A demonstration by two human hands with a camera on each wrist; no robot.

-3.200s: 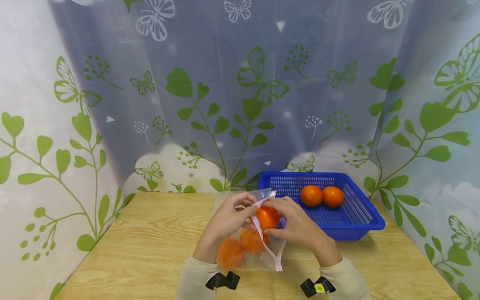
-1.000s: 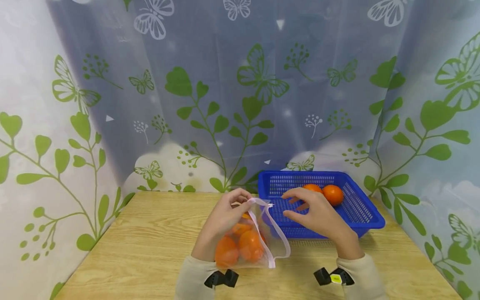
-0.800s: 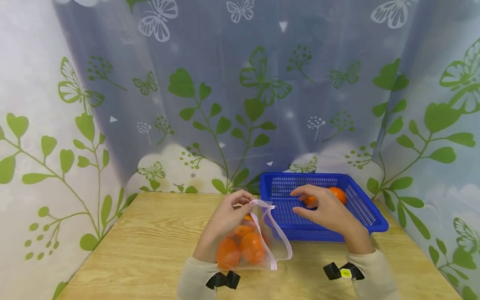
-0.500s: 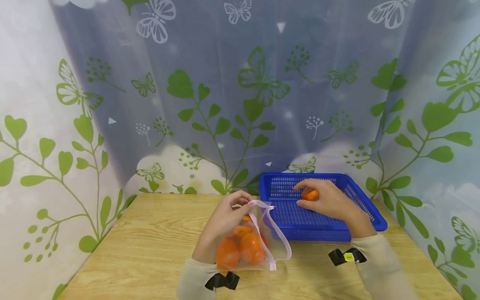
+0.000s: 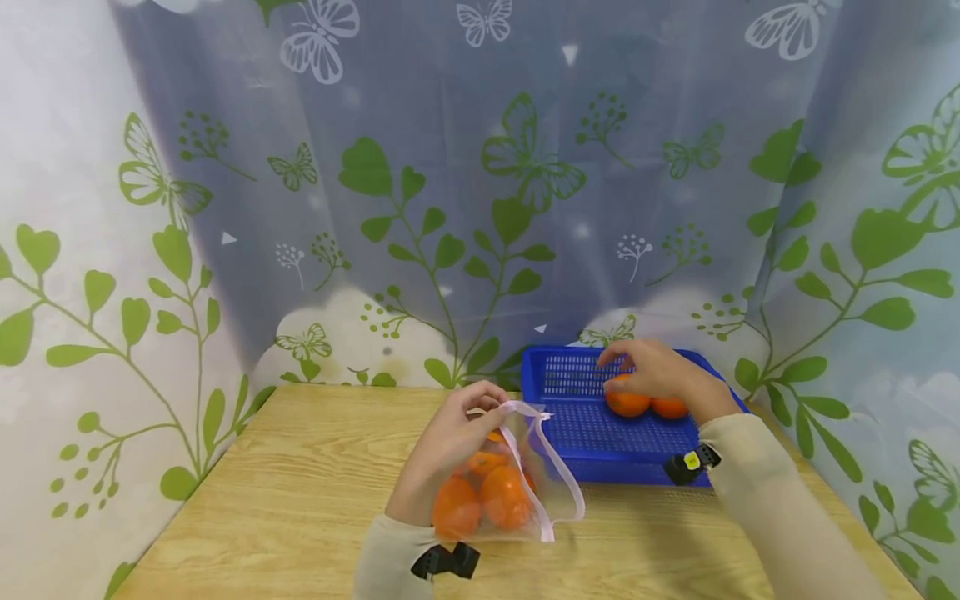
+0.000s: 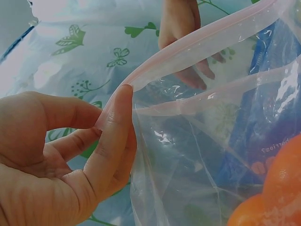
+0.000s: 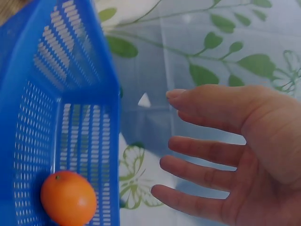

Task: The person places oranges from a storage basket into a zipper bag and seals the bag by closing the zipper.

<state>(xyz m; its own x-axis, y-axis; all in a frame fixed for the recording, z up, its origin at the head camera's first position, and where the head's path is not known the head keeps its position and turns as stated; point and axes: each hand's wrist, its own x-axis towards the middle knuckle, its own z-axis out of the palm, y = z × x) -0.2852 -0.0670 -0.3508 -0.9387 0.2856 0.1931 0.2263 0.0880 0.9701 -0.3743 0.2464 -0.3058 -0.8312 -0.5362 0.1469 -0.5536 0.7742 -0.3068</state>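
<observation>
Right hand shifted up-frame over blue basket (two oranges), fingers apart; left hand pinches clear bag containing other oranges, lower centre.

The left grip pinches the pink rim of a clear bag holding orange fruit.

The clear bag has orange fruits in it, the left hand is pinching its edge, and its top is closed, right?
No: the clear bag isn't closed on top. It gapes open, its edge strips apart, as the left wrist view shows. It does hold orange fruits, and the left hand pinches its edge.
</observation>
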